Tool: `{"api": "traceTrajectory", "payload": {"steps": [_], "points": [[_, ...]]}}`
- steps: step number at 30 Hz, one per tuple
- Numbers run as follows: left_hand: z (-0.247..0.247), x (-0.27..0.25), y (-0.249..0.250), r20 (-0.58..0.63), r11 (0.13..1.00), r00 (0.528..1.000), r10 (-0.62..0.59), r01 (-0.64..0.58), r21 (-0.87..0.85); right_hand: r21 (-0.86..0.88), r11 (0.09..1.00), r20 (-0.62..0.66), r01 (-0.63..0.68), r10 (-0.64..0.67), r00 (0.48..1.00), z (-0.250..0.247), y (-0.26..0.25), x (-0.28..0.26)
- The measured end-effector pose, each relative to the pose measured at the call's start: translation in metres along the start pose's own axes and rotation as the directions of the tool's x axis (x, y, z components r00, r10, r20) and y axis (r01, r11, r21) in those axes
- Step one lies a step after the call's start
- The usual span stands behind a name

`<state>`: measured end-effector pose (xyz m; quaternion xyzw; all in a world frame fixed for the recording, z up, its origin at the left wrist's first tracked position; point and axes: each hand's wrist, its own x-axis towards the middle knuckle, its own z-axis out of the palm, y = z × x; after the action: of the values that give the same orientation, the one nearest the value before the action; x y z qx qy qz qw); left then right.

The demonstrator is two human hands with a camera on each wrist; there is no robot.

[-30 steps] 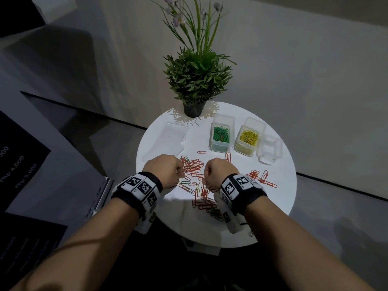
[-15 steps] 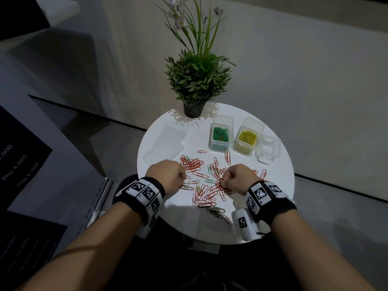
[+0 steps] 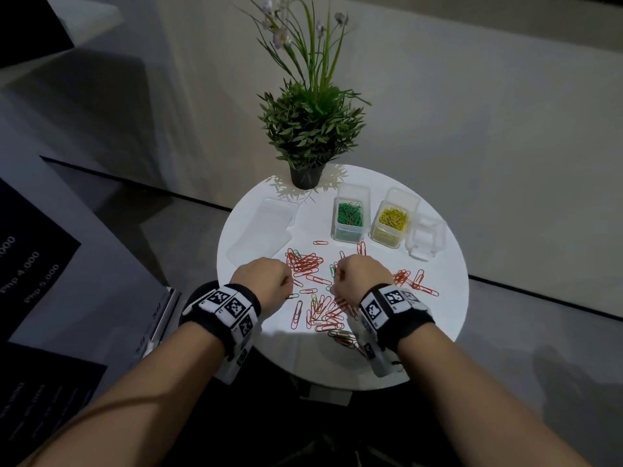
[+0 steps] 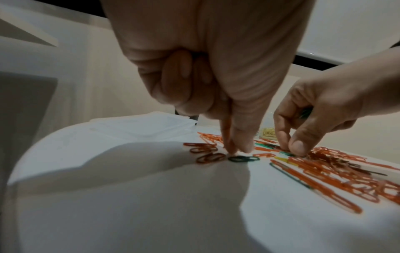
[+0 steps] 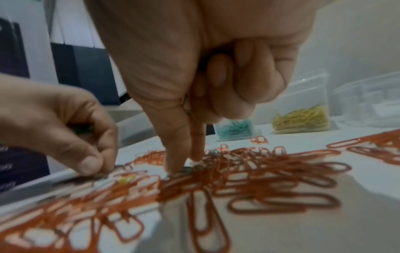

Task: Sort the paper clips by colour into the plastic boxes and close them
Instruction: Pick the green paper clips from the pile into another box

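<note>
Red paper clips (image 3: 305,262) lie scattered over the round white table (image 3: 303,358), with a few green and yellow ones among them. My left hand (image 3: 266,281) has its thumb and forefinger (image 4: 236,149) down on a dark green clip (image 4: 243,158); green shows inside its curled fingers (image 5: 81,128). My right hand (image 3: 357,281) pinches at a green clip (image 4: 286,153) in the pile (image 5: 186,165), and green also shows in its palm. Behind stand an open box of green clips (image 3: 350,215), an open box of yellow clips (image 3: 392,219) and an empty clear box (image 3: 426,237).
A clear flat lid (image 3: 266,227) lies at the table's left rear. A potted plant (image 3: 308,129) stands at the back edge against a pale wall. Dark boards with price print stand to the left of the table.
My right hand swung out to the right over the clips and has come back left, close to the left hand. The left hand has hardly moved.
</note>
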<state>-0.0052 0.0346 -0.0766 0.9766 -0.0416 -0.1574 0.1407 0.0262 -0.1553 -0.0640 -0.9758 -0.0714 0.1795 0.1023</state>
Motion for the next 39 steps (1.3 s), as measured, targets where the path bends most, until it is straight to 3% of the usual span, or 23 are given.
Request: {"api": "traceTrajectory", "payload": {"steps": [5,8,12,15,17,19,22,25,27,30,34,39], "points": [[0.001,-0.002,0.011,-0.010,0.989,0.999,0.041,-0.040,0.144,-0.055,0.998,0.095,-0.001,0.006,0.995,0.009,-0.007,0.008],[0.001,-0.002,0.017,0.048,0.981,0.998,0.048,-0.056,0.185,-0.008,1.000,0.145,-0.018,0.018,0.989,0.010,-0.003,0.006],[0.000,0.000,0.018,0.124,0.984,0.991,0.050,-0.071,0.165,0.130,0.990,0.123,-0.054,0.038,0.992,0.009,0.013,0.002],[0.002,-0.001,0.018,0.142,0.983,0.988,0.064,-0.087,0.163,0.206,0.975,0.025,-0.079,0.075,0.997,0.001,0.016,0.005],[0.003,0.000,0.012,0.123,0.996,0.991,0.046,-0.055,0.068,0.235,0.967,-0.012,-0.093,0.099,0.995,-0.006,0.012,0.009],[0.001,0.003,0.005,0.103,0.991,0.995,0.009,0.005,-0.132,0.243,0.966,0.004,-0.084,0.086,0.996,-0.009,0.005,0.015],[-0.006,0.006,-0.004,0.047,0.902,0.998,-0.045,0.061,-0.428,0.225,0.973,0.016,-0.052,0.049,0.999,-0.008,-0.004,0.022],[-0.013,0.010,-0.009,0.016,0.852,0.997,-0.072,0.070,-0.518,0.119,0.993,-0.016,-0.021,0.023,1.000,-0.007,-0.009,0.026],[-0.018,0.018,-0.012,0.017,0.868,0.996,-0.083,0.081,-0.491,-0.020,1.000,-0.010,-0.005,0.004,1.000,-0.006,-0.008,0.026],[-0.026,0.035,-0.009,0.012,0.924,0.998,-0.061,0.061,-0.378,-0.085,0.996,0.008,-0.008,0.008,1.000,-0.006,-0.009,0.027],[-0.029,0.053,0.002,-0.034,0.989,0.999,-0.002,-0.003,-0.145,-0.094,0.995,0.100,-0.042,0.051,0.994,-0.005,-0.016,0.029],[-0.031,0.064,0.009,0.010,0.995,0.999,0.034,-0.035,0.097,-0.033,0.997,0.217,-0.070,0.076,0.973,-0.005,-0.019,0.029]]}}
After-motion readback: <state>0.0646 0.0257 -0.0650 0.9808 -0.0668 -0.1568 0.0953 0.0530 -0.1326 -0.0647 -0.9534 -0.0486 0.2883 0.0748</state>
